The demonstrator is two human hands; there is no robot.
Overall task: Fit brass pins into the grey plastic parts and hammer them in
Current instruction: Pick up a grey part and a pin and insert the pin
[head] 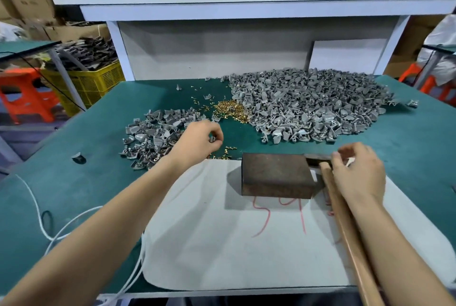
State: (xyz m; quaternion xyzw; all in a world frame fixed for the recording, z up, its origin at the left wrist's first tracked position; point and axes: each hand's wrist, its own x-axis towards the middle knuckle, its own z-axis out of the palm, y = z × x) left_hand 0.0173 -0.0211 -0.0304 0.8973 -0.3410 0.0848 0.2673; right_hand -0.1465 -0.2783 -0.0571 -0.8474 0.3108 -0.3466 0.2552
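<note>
Two piles of grey parts [308,105] lie on the bench [409,157], with one heap of brass pins [232,110] between them. One dark block [276,175] stands in front. The left hand [199,141] curls its fingers beside the pins; I cannot tell what it pinches. The right hand [357,173] grips one hammer [345,226].

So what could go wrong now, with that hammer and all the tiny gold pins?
1. The left hand seems to pinch a grey part close to the metal block; if the hammer held in the right hand swings while fingers are near, they could get hit.
2. Loose brass pins lie right beside the block, so hammering might bounce and scatter them.
</note>
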